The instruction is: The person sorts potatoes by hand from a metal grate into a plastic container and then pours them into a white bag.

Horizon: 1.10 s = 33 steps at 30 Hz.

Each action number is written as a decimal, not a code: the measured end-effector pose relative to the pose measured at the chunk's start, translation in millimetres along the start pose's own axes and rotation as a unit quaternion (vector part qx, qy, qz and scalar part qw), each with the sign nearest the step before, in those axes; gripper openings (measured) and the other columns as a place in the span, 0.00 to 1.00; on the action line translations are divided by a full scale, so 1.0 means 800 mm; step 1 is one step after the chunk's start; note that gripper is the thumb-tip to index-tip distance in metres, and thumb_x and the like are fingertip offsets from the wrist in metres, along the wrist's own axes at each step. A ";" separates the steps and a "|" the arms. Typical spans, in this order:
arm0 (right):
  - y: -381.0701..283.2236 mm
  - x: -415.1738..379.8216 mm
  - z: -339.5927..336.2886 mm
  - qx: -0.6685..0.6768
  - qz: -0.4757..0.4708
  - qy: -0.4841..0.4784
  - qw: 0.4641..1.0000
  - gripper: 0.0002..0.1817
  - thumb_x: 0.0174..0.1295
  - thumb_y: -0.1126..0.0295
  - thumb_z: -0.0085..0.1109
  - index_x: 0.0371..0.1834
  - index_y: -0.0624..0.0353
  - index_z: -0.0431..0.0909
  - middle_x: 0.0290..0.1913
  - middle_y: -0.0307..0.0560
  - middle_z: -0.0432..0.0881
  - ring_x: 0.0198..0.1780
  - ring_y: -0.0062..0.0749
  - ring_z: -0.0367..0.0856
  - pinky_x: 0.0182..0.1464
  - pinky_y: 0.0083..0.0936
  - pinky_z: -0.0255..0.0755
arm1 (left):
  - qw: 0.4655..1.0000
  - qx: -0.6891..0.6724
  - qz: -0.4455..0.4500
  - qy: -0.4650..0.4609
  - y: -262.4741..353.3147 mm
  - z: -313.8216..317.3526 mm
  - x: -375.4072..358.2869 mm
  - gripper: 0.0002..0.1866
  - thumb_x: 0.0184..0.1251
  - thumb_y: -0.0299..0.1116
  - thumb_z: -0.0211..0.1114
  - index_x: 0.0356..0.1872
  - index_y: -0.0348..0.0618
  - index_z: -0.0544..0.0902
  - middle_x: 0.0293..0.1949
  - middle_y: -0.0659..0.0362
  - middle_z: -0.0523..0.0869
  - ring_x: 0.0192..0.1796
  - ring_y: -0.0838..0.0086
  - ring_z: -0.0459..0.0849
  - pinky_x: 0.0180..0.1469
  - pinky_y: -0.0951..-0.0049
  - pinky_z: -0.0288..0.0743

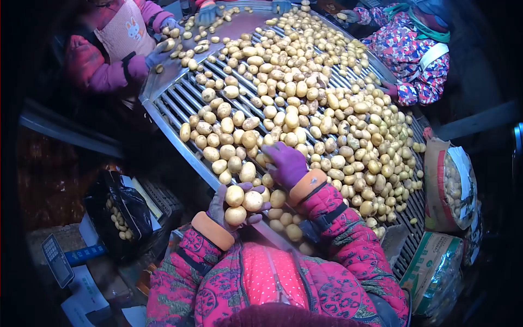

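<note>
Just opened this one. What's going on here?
The person's gloved left hand cups three potatoes near the edge of a slatted metal table. The gloved right hand is at the loose potatoes spread across it; whether it grips one is hidden. At the upper left, a co-worker also has gloved hands at potatoes.

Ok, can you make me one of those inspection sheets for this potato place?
Surface: barred metal table, mostly covered.
Job's things: many loose potatoes, heaped thickest on the right.
Clutter: black bag holding potatoes, small display device, filled sack, printed box.
Grips: left hand cups at least three potatoes; right hand is at the heap, its hold unclear.
Cables: nothing seen.
Surroundings: person in pink apron, person in patterned jacket; dark picture edges.
</note>
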State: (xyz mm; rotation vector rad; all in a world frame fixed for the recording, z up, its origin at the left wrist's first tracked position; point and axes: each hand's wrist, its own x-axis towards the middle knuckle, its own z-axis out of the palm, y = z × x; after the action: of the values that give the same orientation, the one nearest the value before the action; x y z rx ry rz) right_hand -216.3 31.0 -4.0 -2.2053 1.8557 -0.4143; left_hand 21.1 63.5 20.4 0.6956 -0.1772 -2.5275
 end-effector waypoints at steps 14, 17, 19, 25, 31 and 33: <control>-0.093 -0.082 -0.058 0.605 0.033 -0.023 0.795 0.29 0.74 0.55 0.48 0.72 0.60 0.64 0.65 0.50 0.72 0.66 0.33 0.70 0.67 0.31 0.65 | 0.969 0.243 0.053 -0.010 -0.008 0.054 -0.037 0.37 0.71 0.66 0.37 0.74 0.56 0.61 0.64 0.48 0.76 0.58 0.50 0.82 0.40 0.56 0.85; -0.114 -0.078 -0.040 0.620 0.074 -0.057 0.779 0.27 0.74 0.57 0.49 0.71 0.61 0.65 0.64 0.51 0.73 0.67 0.35 0.69 0.69 0.33 0.62 | 0.985 0.158 0.052 0.050 -0.022 0.037 -0.050 0.37 0.71 0.67 0.38 0.69 0.53 0.67 0.60 0.52 0.80 0.57 0.56 0.83 0.41 0.58 0.83; -0.130 -0.078 -0.032 0.582 0.055 -0.066 0.809 0.27 0.72 0.60 0.51 0.69 0.63 0.66 0.66 0.52 0.71 0.69 0.36 0.66 0.71 0.32 0.59 | 0.991 0.084 0.076 0.064 -0.032 0.012 -0.060 0.37 0.70 0.67 0.38 0.67 0.52 0.71 0.58 0.54 0.82 0.56 0.59 0.83 0.41 0.59 0.82; -0.170 -0.077 -0.024 0.640 0.063 -0.121 0.756 0.26 0.73 0.63 0.50 0.70 0.64 0.65 0.66 0.51 0.71 0.69 0.36 0.67 0.70 0.33 0.59 | 0.996 -0.073 0.037 0.046 -0.030 -0.007 -0.108 0.38 0.69 0.69 0.41 0.66 0.50 0.71 0.56 0.50 0.82 0.52 0.52 0.84 0.39 0.64 0.80; -0.165 -0.077 -0.012 0.665 0.105 -0.131 0.728 0.31 0.72 0.52 0.50 0.71 0.61 0.63 0.64 0.53 0.73 0.62 0.39 0.76 0.63 0.34 0.71 | 0.943 -0.192 0.151 -0.225 -0.039 -0.084 -0.138 0.45 0.62 0.63 0.62 0.74 0.50 0.59 0.70 0.41 0.65 0.57 0.38 0.79 0.46 0.49 0.85; -0.143 -0.086 -0.009 0.660 0.139 -0.116 0.729 0.34 0.71 0.48 0.52 0.71 0.61 0.64 0.63 0.54 0.75 0.59 0.42 0.79 0.61 0.35 0.73 | 0.925 -0.237 0.197 -0.224 -0.031 -0.094 -0.184 0.42 0.64 0.60 0.62 0.74 0.53 0.59 0.71 0.40 0.63 0.59 0.38 0.77 0.47 0.49 0.85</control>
State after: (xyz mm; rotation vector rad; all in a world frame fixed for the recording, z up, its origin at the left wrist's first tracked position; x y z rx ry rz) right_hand -124.3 118.2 38.8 -0.9030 1.0340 -0.9411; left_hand 157.7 159.9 14.7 -0.1089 0.1293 -2.1699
